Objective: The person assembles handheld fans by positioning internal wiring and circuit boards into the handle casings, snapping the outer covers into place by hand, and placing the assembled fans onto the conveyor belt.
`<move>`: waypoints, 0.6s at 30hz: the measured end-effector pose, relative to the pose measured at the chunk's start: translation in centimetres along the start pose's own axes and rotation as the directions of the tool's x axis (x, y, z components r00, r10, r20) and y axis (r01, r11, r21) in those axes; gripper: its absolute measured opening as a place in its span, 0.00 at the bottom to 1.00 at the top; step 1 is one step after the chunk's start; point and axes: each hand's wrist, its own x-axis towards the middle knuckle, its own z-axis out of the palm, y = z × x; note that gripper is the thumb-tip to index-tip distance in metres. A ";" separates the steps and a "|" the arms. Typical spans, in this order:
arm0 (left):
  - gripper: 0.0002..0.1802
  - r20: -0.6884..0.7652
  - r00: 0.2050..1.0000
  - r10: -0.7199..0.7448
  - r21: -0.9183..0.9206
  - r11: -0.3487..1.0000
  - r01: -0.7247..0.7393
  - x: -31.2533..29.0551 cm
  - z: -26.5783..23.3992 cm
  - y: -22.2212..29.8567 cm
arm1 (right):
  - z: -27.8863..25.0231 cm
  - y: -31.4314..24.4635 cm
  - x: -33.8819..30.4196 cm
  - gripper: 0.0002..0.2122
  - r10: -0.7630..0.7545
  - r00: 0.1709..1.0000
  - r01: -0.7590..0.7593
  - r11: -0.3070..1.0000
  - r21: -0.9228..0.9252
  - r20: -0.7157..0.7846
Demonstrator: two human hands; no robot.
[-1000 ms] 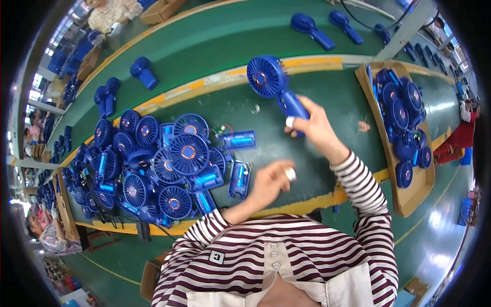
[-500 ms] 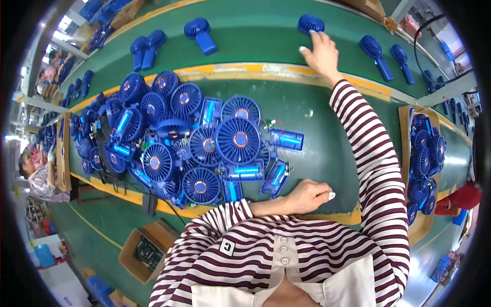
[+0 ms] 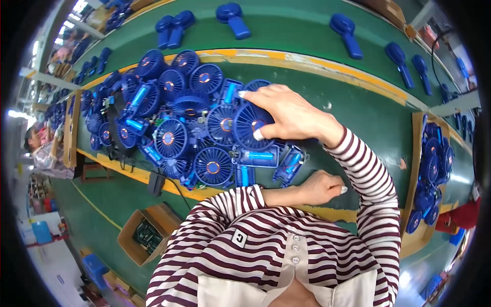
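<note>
My right hand reaches over the right side of a heap of blue handheld fans. Its thumb and fingers are closed round the round head of one fan, partly hidden under the hand. White covers show on the thumb and a fingertip. Close by lie opened fan handles with bright blue cylindrical cells inside. My left hand rests curled at the near edge of the green worktop, with nothing visible in it. A whole fan lies on the conveyor belt beyond.
More fans are spaced along the green belt, behind a yellow-edged rail. At the right stands a cardboard tray of fans. An open carton with dark boards sits on the floor. Another person is at the far left.
My right hand has left a fan on the belt and come back to the heap, closing on another fan head. My left hand stays curled at the edge. The view has shifted a little.
</note>
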 end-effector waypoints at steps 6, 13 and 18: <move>0.09 -0.016 1.000 0.000 -0.053 0.999 -0.001 0.1 0.2 0.5 | 0.6 -2.7 -0.6 0.35 0.111 0.994 -0.111 0.994 0.006 -0.001; 0.07 0.010 0.999 0.034 -0.022 0.999 -0.034 -0.7 0.3 -1.1 | 0.9 -4.1 -3.8 0.32 0.453 0.819 -0.158 0.769 0.620 -0.352; 0.07 0.027 1.000 0.014 0.014 1.000 -0.015 -0.7 0.2 0.1 | -1.2 -1.3 -12.9 0.20 0.802 0.470 0.378 0.195 0.905 -0.369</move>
